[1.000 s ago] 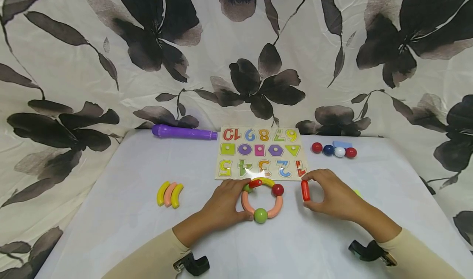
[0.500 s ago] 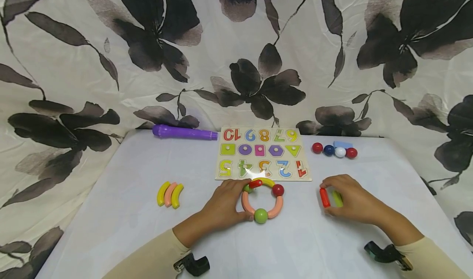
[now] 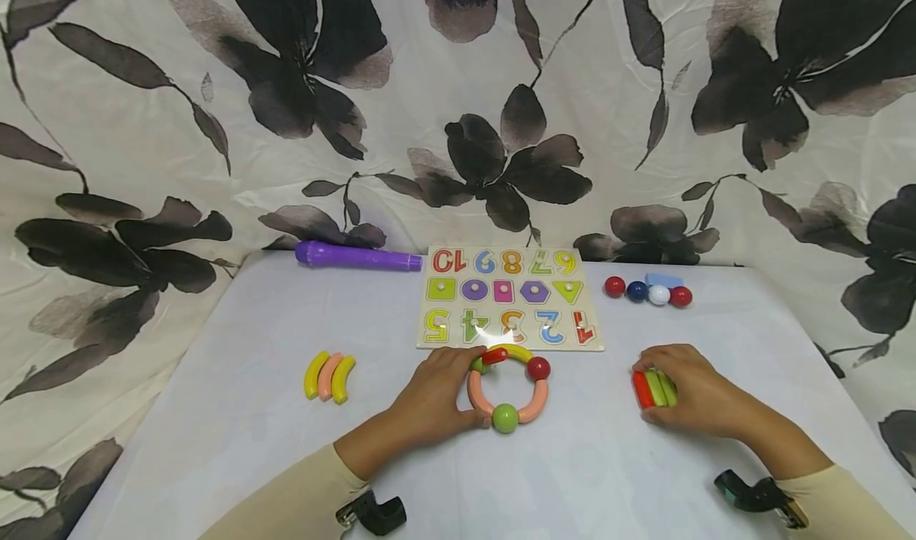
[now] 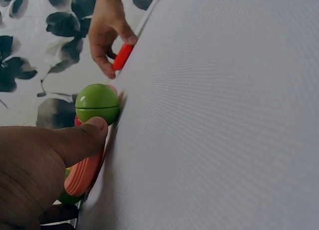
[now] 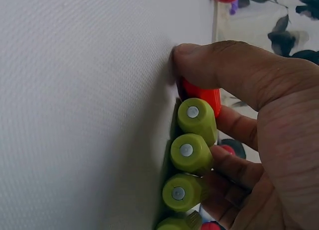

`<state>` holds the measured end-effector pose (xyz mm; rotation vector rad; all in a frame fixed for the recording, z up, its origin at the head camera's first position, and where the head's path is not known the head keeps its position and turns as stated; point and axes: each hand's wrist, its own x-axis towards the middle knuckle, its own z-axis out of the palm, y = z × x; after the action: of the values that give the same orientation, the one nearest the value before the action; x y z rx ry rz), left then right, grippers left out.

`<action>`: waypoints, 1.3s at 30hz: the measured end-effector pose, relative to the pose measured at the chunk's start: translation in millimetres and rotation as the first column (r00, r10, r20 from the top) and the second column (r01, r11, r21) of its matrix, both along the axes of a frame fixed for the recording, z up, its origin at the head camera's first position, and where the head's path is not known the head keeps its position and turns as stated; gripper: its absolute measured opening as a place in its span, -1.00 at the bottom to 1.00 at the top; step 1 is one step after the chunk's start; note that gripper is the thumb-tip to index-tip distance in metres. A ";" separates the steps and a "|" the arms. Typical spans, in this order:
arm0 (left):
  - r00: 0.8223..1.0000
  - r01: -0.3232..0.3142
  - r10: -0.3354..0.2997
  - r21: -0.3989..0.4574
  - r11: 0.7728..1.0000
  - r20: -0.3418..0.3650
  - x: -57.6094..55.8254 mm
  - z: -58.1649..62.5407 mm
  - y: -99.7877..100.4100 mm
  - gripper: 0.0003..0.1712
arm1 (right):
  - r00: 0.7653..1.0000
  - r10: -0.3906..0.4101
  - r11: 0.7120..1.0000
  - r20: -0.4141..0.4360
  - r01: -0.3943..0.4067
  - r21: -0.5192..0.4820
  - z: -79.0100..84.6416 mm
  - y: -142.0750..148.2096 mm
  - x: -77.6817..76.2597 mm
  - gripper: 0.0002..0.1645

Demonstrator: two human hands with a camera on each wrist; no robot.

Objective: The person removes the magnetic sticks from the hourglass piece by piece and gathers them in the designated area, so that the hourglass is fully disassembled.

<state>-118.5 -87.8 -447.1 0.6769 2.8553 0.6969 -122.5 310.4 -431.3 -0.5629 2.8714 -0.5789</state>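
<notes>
My left hand (image 3: 432, 393) grips the left side of a ring of magnetic pieces lying on the white cloth. Pink curved rods (image 3: 533, 402), a yellow curved rod (image 3: 517, 351), a green ball (image 3: 505, 418) and a red ball (image 3: 538, 367) form it; a short red piece (image 3: 494, 355) lies by my left index fingertip. To the right, my right hand (image 3: 690, 393) pinches a red magnetic rod (image 3: 642, 390) between thumb and fingers. That rod sits beside a row of green rods (image 3: 654, 387), several of which show metal ends in the right wrist view.
A number puzzle board (image 3: 511, 311) lies behind the ring. Right of it are several balls (image 3: 636, 290) and a blue block (image 3: 663, 280). Yellow and pink curved rods (image 3: 327, 377) lie at left, and a purple tube-shaped object (image 3: 358, 256) at the back edge.
My right hand has carried the red rod from near the board's front corner rightward and toward me, up to the green rods. My left hand and the ring have stayed put.
</notes>
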 end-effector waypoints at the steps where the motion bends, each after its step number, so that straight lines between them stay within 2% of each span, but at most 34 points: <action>1: 1.000 -0.001 0.001 0.001 1.000 0.003 0.2 0.1 0.1 0.14 | 1.000 0.000 1.000 0.001 0.000 0.001 0.0 0.3 0.2 -0.28; 7: 1.000 0.003 -0.003 0.006 1.000 -0.004 0.1 -1.4 -0.2 0.14 | 1.000 -0.005 1.000 0.009 0.005 0.013 2.2 -2.0 1.3 -0.19; 11: 1.000 0.003 -0.003 0.005 1.000 -0.012 -0.2 -2.8 -1.0 0.15 | 1.000 0.002 1.000 -0.016 -0.003 -0.002 9.1 -17.0 0.6 -0.12; 19: 1.000 -0.003 0.003 0.010 1.000 -0.006 -0.3 -4.7 -1.4 0.16 | 0.990 0.015 0.995 -0.137 -0.029 -0.101 18.0 -83.4 -8.2 -0.28; 27: 1.000 0.018 -0.018 0.021 1.000 -0.026 -0.7 -6.1 -2.1 0.14 | 0.972 0.107 0.977 -0.207 -0.142 -0.158 11.6 -143.6 -11.1 -0.38; 34: 0.999 0.031 -0.029 0.028 0.999 -0.043 -1.1 -6.2 -3.1 0.13 | 0.967 0.104 0.973 -0.234 -0.148 -0.179 10.5 -170.9 -15.6 -0.40; 39: 0.998 0.031 -0.030 0.032 0.999 -0.052 -1.2 -6.0 -3.6 0.13 | 0.960 0.112 0.968 -0.258 -0.164 -0.188 10.1 -179.2 -17.1 -0.53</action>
<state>-119.7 -91.5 -453.1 0.7520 2.8794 0.7335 -139.6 131.2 -421.2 -0.9214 2.9830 -0.8475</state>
